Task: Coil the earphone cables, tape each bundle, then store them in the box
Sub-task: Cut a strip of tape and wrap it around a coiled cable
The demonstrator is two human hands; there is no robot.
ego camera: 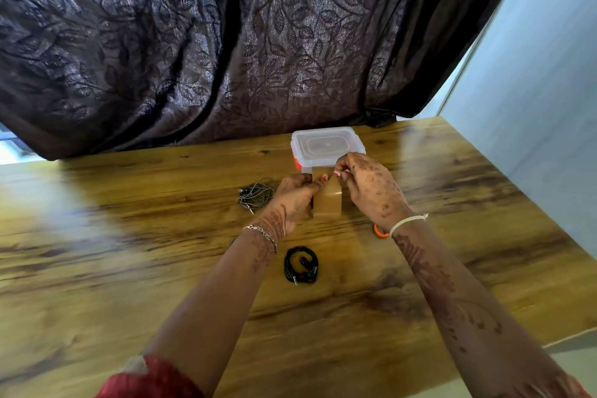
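Tape roll [328, 203] gripped by left hand [295, 197], just before lidded box [326, 144]; its free end pinched by right hand [371, 187].

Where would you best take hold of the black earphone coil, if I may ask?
From above, pinch the black earphone coil across its near rim, by the plug; it lies flat on the table, so that likely keeps the loops together.

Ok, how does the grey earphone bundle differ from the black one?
The grey bundle is a loose, wide coil; the black bundle is tight and compact. The grey bundle lies farther off, beside the left hand; the black bundle lies nearer, between the forearms. Both rest on the table, outside the box.
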